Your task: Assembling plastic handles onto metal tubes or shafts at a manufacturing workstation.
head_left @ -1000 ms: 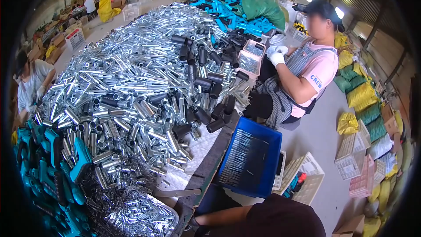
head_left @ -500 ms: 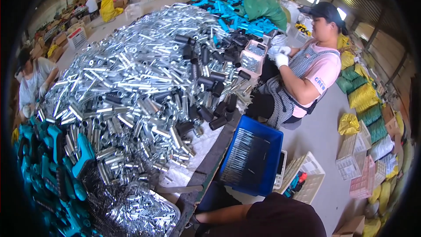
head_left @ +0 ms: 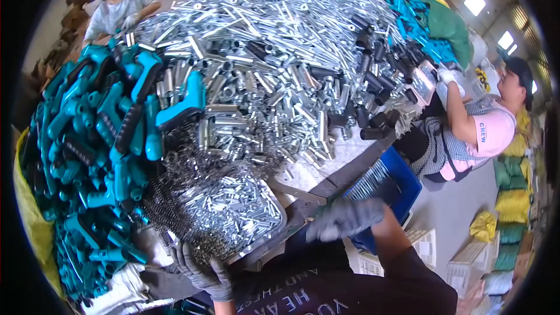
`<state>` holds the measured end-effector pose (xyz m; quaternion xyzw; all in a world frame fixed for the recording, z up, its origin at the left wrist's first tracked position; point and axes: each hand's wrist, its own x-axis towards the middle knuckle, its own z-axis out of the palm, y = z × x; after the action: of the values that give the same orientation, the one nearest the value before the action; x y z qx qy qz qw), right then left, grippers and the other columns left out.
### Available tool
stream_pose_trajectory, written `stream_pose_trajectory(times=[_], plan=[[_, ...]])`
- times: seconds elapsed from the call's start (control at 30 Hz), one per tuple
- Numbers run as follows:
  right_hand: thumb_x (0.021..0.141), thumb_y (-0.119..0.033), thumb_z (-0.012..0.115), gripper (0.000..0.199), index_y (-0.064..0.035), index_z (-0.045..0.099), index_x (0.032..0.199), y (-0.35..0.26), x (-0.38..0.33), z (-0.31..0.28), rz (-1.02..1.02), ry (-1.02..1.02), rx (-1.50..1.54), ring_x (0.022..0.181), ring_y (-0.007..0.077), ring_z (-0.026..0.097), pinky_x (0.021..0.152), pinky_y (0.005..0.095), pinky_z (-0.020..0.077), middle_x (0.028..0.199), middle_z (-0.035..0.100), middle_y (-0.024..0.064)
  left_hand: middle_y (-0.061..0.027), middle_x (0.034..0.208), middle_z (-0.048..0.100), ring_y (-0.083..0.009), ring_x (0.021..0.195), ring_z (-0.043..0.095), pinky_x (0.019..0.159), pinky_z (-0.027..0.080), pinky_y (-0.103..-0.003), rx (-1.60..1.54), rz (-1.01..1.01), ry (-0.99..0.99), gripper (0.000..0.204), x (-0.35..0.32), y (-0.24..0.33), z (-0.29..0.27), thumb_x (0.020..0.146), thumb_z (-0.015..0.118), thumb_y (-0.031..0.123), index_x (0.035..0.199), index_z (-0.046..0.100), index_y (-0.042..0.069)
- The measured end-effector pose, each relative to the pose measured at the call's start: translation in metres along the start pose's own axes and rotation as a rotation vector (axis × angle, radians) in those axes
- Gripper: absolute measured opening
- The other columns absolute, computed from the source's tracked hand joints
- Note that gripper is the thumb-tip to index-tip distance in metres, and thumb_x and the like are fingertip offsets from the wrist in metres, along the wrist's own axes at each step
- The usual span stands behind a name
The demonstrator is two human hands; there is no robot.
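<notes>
Two gloved hands, loosely uncurled

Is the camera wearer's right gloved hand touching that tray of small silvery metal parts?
Apart: the head view shows a strip of dark table edge between the right gloved hand and the tray.

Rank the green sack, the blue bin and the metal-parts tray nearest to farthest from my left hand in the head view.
From your left hand:
1. Metal-parts tray, just ahead and rightward
2. Blue bin, farther right, partly hidden by your right hand
3. Green sack, far upper right
</notes>
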<state>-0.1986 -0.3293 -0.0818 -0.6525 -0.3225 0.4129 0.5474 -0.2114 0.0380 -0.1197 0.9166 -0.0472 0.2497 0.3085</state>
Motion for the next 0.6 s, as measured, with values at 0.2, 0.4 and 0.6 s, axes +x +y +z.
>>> stream_pose_trajectory(times=[0.2, 0.4, 0.6], plan=[[0.085, -0.025, 0.065, 0.029, -0.0081, 0.064, 0.108, -0.019, 0.028, -0.078, 0.21, 1.44, -0.932, 0.09, 0.0332, 0.064, 0.082, 0.0401, 0.0508, 0.096, 0.067, 0.0149, -0.0215, 0.136, 0.046, -0.0437, 0.133, 0.034, 0.111, 0.025, -0.054, -0.027, 0.001, 0.002, 0.061, 0.0, 0.006, -0.004, 0.093, 0.052, 0.042, 0.134, 0.045, -0.003], [0.075, -0.016, 0.068, 0.033, -0.0128, 0.065, 0.108, -0.019, 0.08, -0.154, 0.819, 1.152, -1.218, 0.097, 0.0343, 0.062, 0.085, 0.0426, 0.0502, 0.113, 0.062, 0.0169, -0.0216, 0.136, 0.045, -0.0448, 0.132, 0.034, 0.11, 0.026, -0.055, -0.054, 0.033, 0.015, 0.056, -0.001, 0.004, -0.009, 0.091, 0.054, 0.034, 0.134, 0.044, -0.001], [0.089, -0.026, 0.057, 0.022, -0.0118, 0.069, 0.099, -0.059, 0.091, -0.101, 0.147, 1.5, -1.048, 0.073, 0.024, 0.064, 0.066, 0.0343, 0.0525, 0.082, 0.068, 0.0089, -0.0225, 0.135, 0.045, -0.0431, 0.128, 0.04, 0.108, 0.031, -0.051, -0.218, -0.044, 0.038, 0.055, -0.003, -0.001, -0.017, 0.09, 0.057, 0.033, 0.133, 0.045, 0.0]])
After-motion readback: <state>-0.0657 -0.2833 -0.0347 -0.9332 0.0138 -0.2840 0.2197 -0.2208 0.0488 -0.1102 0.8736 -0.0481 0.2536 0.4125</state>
